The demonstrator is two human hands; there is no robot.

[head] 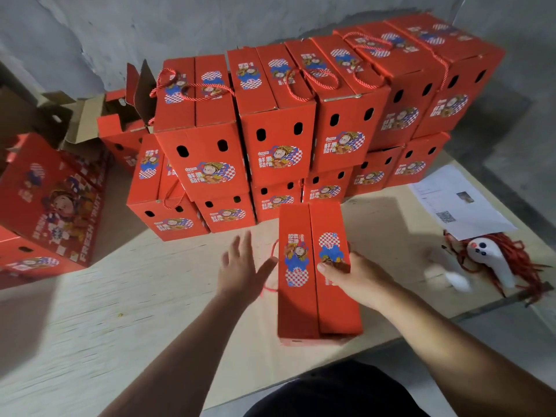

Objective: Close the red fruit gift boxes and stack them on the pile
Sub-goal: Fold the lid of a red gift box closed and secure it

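A large pile (270, 130) of closed red boxes is already stacked two high at the far side of the table (120, 311). One more box (316, 275) lies near the table's front edge, its two top flaps folded shut. It is gripped at its right side by the right hand (352, 278), while the left hand (243, 266) is spread wide just beside its left side. Open boxes (120, 127) are seen at far left, so closing and stacking are judged unfinished
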